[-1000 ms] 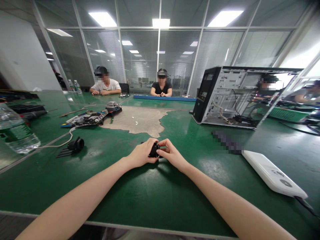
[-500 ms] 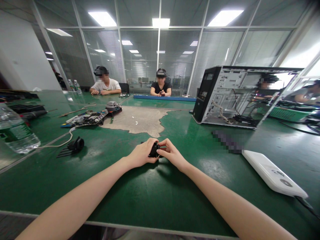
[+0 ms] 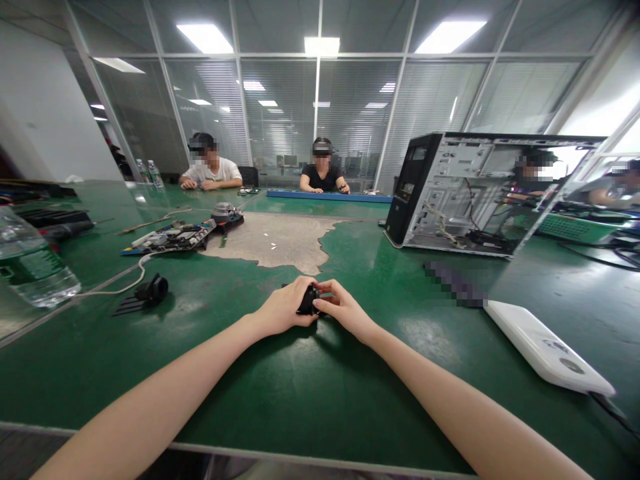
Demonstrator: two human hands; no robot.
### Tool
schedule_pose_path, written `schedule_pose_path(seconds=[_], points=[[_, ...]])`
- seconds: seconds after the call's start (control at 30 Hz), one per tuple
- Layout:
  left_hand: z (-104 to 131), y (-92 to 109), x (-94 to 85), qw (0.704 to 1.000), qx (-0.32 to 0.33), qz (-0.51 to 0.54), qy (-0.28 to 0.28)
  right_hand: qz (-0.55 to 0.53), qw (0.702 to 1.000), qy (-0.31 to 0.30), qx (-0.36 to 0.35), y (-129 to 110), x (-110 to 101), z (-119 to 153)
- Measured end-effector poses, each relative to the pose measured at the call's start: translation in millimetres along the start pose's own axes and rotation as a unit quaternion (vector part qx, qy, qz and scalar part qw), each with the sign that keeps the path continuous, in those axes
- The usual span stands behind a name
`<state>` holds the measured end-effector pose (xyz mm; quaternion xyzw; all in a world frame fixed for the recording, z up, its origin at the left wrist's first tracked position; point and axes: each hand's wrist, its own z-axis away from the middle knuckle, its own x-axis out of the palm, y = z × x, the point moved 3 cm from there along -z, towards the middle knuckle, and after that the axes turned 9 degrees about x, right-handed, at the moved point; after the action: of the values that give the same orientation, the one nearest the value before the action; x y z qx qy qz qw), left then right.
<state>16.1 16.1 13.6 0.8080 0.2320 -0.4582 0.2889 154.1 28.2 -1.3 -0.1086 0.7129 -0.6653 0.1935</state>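
A small black plastic part (image 3: pixel 307 301) sits between my hands, low over the green table (image 3: pixel 280 400). My left hand (image 3: pixel 286 305) wraps round it from the left, thumb below and fingers over the top. From the right, my right hand (image 3: pixel 341 308) pinches its edge with thumb and fingertips. Much of the part is covered by fingers, so I cannot make out its exact kind. To the left lies another black piece (image 3: pixel 150 290) with a round opening and several thin prongs.
Left are a water bottle (image 3: pixel 35 267), a circuit board (image 3: pixel 173 237) and a pale cable (image 3: pixel 143 270). An open computer case (image 3: pixel 455 193) stands right, behind a white power bank-like device (image 3: pixel 545 347). People sit at the far side, near a blue strip (image 3: pixel 330 195).
My hands and the black part hold almost the same position. Across the table, the person in the black top has moved their hands apart.
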Motion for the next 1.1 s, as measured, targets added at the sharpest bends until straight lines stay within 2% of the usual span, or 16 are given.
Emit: schedule_pose_path(seconds=[0.37, 0.53, 0.67, 0.9, 1.1], points=[[-0.1, 0.6, -0.8, 1.0, -0.001, 0.003, 0.001, -0.029, 0.999, -0.016, -0.031, 0.9, 0.5, -0.2], [-0.1, 0.8, -1.2, 1.0, -0.005, 0.011, 0.001, -0.009, 1.0, 0.012, -0.007, 3.2, -0.4, -1.5], [-0.1, 0.6, -1.0, 1.0, -0.003, 0.011, 0.0, 0.003, 1.0, 0.01, 0.002, 3.4, -0.2, -1.8], [-0.2, -0.1, -0.2, 1.0, -0.001, 0.004, 0.001, -0.008, 0.999, -0.007, -0.034, -1.3, -0.3, 0.9], [-0.4, 0.6, -0.3, 1.0, -0.001, 0.01, 0.005, -0.013, 0.999, -0.005, -0.032, -1.2, 0.6, 0.8]])
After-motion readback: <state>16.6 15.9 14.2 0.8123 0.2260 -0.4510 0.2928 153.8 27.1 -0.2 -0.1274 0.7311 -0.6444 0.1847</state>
